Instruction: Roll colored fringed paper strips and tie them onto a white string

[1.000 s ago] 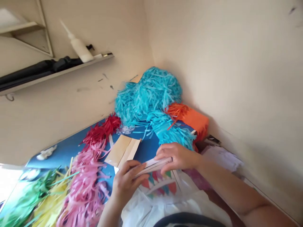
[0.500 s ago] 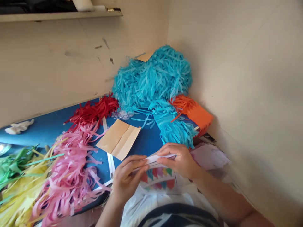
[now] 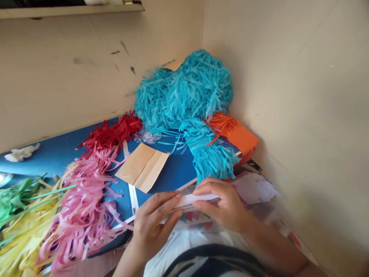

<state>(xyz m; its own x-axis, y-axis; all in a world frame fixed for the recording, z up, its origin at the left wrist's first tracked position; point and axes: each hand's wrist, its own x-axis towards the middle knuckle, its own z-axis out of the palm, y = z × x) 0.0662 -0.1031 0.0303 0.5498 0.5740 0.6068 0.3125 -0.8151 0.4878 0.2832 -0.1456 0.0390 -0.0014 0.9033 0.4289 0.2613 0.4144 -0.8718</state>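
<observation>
Close to my body, my left hand (image 3: 158, 221) pinches the left end of a white folded edge of a clear plastic packet (image 3: 188, 200). My right hand (image 3: 220, 202) grips the right part of the same edge between thumb and fingers. Below the fold, coloured flag shapes show blurred on the packet's front. A tan folded paper card (image 3: 142, 167) lies on the blue table (image 3: 178, 167) just beyond my hands. Past my right hand rests a bundle of turquoise paper fringe (image 3: 213, 157).
A big turquoise fringe heap (image 3: 187, 90) fills the back corner. Orange fringe (image 3: 238, 134) lies at right, above white papers (image 3: 255, 186). Leftward are red (image 3: 112, 130), pink (image 3: 86, 200), yellow (image 3: 31, 227) and green fringe (image 3: 19, 196). A shelf (image 3: 72, 10) juts from the wall.
Both hands have moved slightly down and tilted the packet, so its flag-printed front shows less. The white fold between the fingers looks broader. My view has shifted a little.
</observation>
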